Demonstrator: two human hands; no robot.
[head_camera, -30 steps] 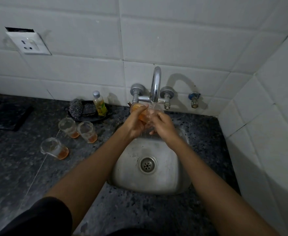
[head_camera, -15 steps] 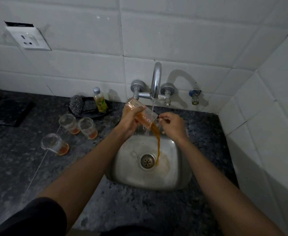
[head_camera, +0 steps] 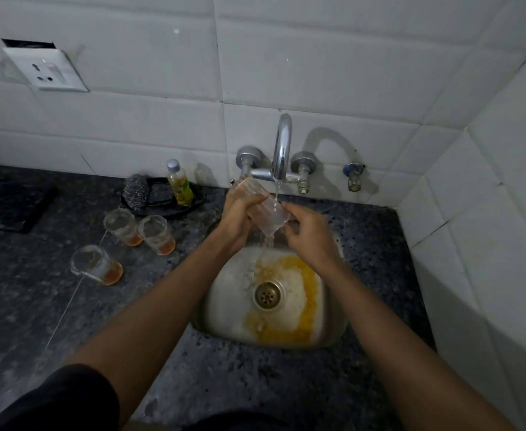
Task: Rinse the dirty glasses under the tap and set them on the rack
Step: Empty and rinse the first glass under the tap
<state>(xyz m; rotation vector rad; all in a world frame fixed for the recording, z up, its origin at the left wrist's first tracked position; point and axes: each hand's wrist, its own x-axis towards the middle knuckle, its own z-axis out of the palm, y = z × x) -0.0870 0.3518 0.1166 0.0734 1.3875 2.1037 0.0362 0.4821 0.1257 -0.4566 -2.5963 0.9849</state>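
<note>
Glass: a clear ribbed drinking glass [head_camera: 263, 209] is tipped under the silver tap [head_camera: 282, 144], over the steel sink [head_camera: 333, 321].
Left hand [head_camera: 240, 219]: fingers wrapped around the glass.
Right hand [head_camera: 308, 234]: fingers pinch its rim.
Waiting: three dirty glasses [head_camera: 124, 227] on the dark tabletop [head_camera: 22, 300].
Risk: wet glass could slip and crack.

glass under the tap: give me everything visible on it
The glass is a clear ribbed tumbler, tilted with its mouth down to the right over the sink. The left hand grips its body; the right hand touches near its rim. Tap water strikes it and runs off clear. No orange liquid shows inside.
</note>
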